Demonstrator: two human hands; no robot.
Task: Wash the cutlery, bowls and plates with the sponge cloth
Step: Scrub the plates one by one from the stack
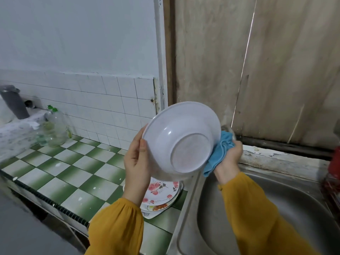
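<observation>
The bowl (pixel 182 140) is tilted, base toward the camera, above the sink's (pixel 185 227) left rim. The left hand (pixel 137 159) has its grip curled round the bowl's edge, and the right hand (pixel 230 157) has its grip bunched on the cloth (pixel 219 153), pressed against the opposite side. It would be best to turn the bowl with the left hand while wiping, keeping drips over the sink.

Checkered counter (pixel 73 172); stacked plates (pixel 161 196); bottles (pixel 55 129)
</observation>
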